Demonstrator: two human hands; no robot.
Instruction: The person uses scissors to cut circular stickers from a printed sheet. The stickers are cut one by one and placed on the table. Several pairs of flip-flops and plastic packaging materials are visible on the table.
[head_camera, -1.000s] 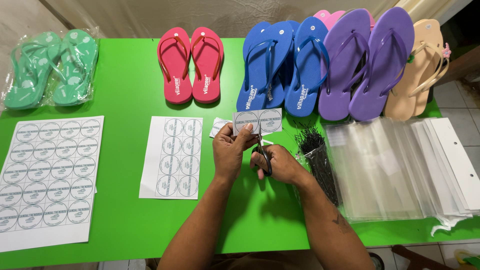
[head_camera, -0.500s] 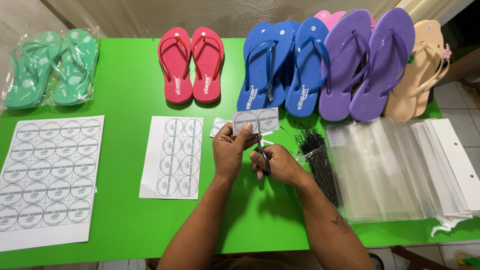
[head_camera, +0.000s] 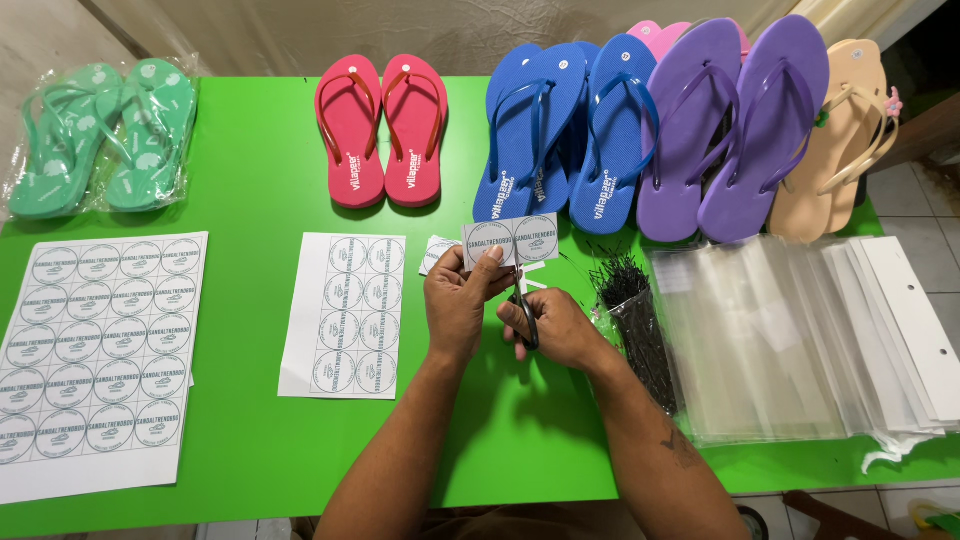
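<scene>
My left hand (head_camera: 458, 298) holds up a small paper strip (head_camera: 510, 239) printed with two round labels, pinched at its lower left edge. My right hand (head_camera: 553, 327) grips a pair of black-handled scissors (head_camera: 523, 306), whose blades point up at the bottom edge of the strip between the two labels. Both hands hover over the middle of the green table (head_camera: 250, 190). A small cut label piece (head_camera: 437, 253) lies on the table just left of the strip.
A partial label sheet (head_camera: 345, 312) lies left of my hands and a full one (head_camera: 95, 350) at far left. Bagged green flip-flops (head_camera: 100, 135), red (head_camera: 382, 125), blue (head_camera: 560, 130), purple (head_camera: 735, 125) and tan (head_camera: 835, 140) pairs line the back. Clear bags (head_camera: 800, 335) and black ties (head_camera: 635, 310) lie right.
The strip and both hands have shifted very slightly; the scissors stay at the strip's lower edge. Otherwise nothing has moved.
</scene>
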